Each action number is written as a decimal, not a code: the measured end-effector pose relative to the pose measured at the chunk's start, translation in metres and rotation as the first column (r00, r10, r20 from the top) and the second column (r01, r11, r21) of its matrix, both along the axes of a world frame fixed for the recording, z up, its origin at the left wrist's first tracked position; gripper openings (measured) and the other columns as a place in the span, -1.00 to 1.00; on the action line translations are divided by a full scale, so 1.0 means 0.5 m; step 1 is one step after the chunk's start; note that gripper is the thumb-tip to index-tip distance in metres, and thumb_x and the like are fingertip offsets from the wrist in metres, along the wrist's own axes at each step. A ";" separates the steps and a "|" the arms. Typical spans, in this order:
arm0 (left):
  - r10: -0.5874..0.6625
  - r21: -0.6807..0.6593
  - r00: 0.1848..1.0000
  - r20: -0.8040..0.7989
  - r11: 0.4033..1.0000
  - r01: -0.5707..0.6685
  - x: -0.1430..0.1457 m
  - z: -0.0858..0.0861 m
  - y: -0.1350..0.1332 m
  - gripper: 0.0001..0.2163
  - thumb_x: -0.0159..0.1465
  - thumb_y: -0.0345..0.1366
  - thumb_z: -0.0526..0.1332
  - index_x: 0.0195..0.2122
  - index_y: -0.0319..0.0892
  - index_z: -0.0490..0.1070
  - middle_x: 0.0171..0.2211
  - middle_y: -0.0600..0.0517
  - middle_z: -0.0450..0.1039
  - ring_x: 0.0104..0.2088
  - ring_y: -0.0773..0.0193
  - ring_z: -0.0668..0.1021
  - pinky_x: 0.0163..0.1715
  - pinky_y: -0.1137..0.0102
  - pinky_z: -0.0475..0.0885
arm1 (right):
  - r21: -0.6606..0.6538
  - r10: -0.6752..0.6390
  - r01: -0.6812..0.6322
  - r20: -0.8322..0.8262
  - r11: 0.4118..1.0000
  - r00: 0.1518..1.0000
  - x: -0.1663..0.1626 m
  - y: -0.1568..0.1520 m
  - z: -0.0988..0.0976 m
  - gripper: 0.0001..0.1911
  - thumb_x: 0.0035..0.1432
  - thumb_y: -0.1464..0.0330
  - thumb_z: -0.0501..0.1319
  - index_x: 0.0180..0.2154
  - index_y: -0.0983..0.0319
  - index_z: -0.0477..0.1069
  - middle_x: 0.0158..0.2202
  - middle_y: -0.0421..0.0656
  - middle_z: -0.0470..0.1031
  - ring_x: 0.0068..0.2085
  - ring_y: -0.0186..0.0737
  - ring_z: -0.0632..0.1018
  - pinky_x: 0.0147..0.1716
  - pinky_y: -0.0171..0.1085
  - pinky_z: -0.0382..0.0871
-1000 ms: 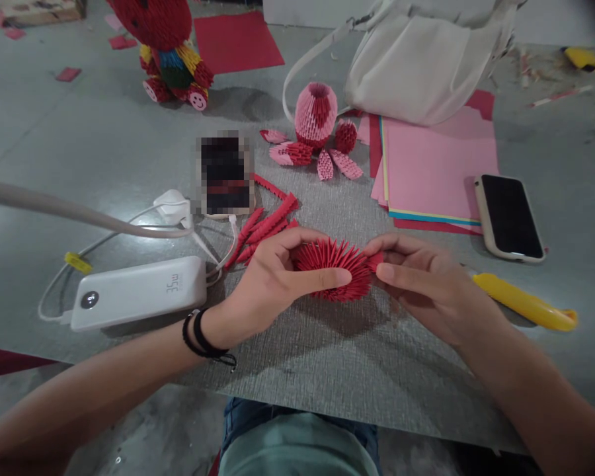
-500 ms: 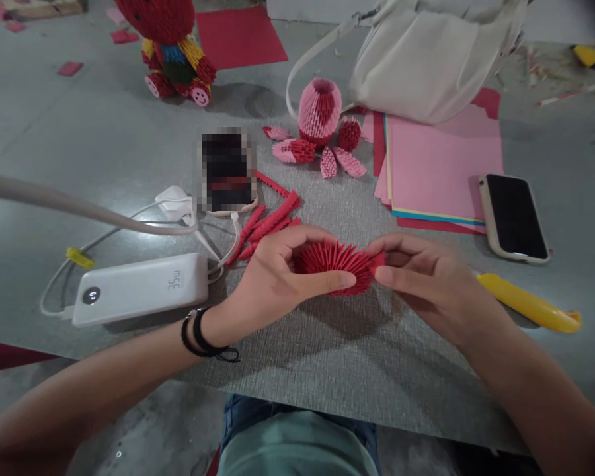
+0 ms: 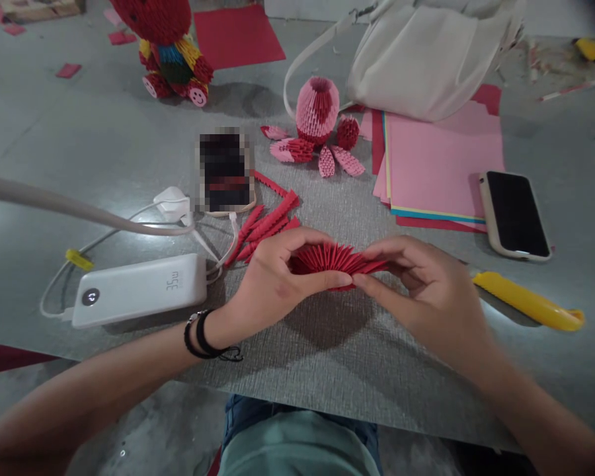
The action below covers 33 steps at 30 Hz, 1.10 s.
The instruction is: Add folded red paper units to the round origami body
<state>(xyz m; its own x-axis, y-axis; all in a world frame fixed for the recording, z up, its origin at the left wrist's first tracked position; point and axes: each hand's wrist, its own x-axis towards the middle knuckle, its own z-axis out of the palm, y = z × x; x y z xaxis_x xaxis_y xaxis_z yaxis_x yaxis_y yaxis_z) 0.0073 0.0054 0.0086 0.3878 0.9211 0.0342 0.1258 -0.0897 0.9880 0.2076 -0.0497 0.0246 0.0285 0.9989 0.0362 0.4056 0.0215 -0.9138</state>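
A round red paper piece, built from many small folded units with spiky edges, is held between both hands above a grey textured mat. My left hand curls round its left side, thumb underneath and fingers over the top. My right hand grips its right side with the fingers closed on the rim. Red folded strips lie just behind my left hand.
A white power bank with cables lies left, a phone behind it. Pink and red paper parts, a stack of coloured sheets, a white bag, another phone and a yellow tool sit around. A red paper figure stands far left.
The red piece has tilted flatter between my hands. My right hand has shifted its fingers lower and further under the rim.
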 end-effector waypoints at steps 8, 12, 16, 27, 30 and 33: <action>0.018 -0.003 0.999 -0.038 1.000 -0.018 0.002 0.005 0.000 -0.68 0.08 -0.24 0.56 -0.18 -0.16 0.59 -0.22 0.04 0.66 -0.22 0.20 0.64 -0.20 0.33 0.52 | 0.047 -0.052 0.054 -0.053 0.997 0.997 -0.001 0.003 0.002 -0.81 0.15 0.37 0.44 -0.18 0.14 0.54 -0.20 -0.19 0.63 -0.18 -0.21 0.65 -0.12 -0.21 0.58; -0.090 -0.073 0.995 -0.040 0.994 0.087 0.002 0.010 -0.001 -0.66 0.10 -0.27 0.53 -0.11 -0.20 0.58 -0.21 -0.02 0.66 -0.22 0.18 0.64 -0.21 0.32 0.53 | 0.031 -0.091 0.093 -0.071 0.995 0.993 0.000 0.003 0.002 -0.79 0.13 0.41 0.45 -0.17 0.14 0.55 -0.20 -0.20 0.64 -0.22 -0.25 0.66 -0.17 -0.27 0.59; -0.112 -0.135 0.993 -0.028 0.985 0.107 0.003 0.015 -0.004 -0.68 0.14 -0.24 0.51 -0.13 -0.24 0.58 -0.27 -0.02 0.65 -0.31 0.22 0.61 -0.32 0.37 0.51 | -0.008 -0.111 0.110 -0.083 0.994 0.990 0.001 0.003 0.004 -0.81 0.14 0.39 0.45 -0.18 0.15 0.57 -0.23 -0.20 0.66 -0.25 -0.26 0.66 -0.21 -0.31 0.60; -0.082 -0.157 0.996 -0.030 0.985 0.076 0.006 0.011 -0.009 -0.72 0.11 -0.22 0.52 -0.23 -0.24 0.59 -0.36 0.01 0.62 -0.37 0.27 0.56 -0.37 0.40 0.45 | -0.009 -0.089 0.088 -0.078 0.996 0.993 -0.005 0.001 0.001 -0.81 0.14 0.38 0.45 -0.17 0.15 0.57 -0.22 -0.19 0.67 -0.24 -0.26 0.66 -0.20 -0.29 0.59; -0.081 -0.195 0.997 0.013 0.977 0.082 0.004 0.014 -0.006 -0.71 0.10 -0.22 0.53 -0.21 -0.23 0.59 -0.32 0.00 0.64 -0.35 0.26 0.58 -0.38 0.41 0.46 | -0.005 -0.076 0.076 -0.106 0.997 0.991 0.000 0.002 0.004 -0.82 0.17 0.37 0.44 -0.16 0.13 0.58 -0.25 -0.20 0.66 -0.25 -0.27 0.66 -0.23 -0.31 0.60; -0.079 -0.234 0.996 0.032 0.969 0.085 0.002 0.016 -0.004 -0.66 0.09 -0.21 0.53 -0.17 -0.24 0.57 -0.32 0.00 0.63 -0.36 0.25 0.59 -0.41 0.41 0.44 | 0.038 -0.068 0.073 -0.117 0.997 0.991 0.004 0.003 0.005 -0.85 0.19 0.40 0.42 -0.17 0.13 0.59 -0.24 -0.22 0.65 -0.23 -0.29 0.65 -0.18 -0.33 0.59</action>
<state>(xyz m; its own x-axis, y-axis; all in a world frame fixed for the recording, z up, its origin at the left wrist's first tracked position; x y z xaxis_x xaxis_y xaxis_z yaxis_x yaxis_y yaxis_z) 0.0085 0.0033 0.0168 0.4638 0.8695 -0.1699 0.1052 0.1364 0.9850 0.2094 -0.0482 0.0273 0.1049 0.9920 0.0707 0.2995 0.0363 -0.9534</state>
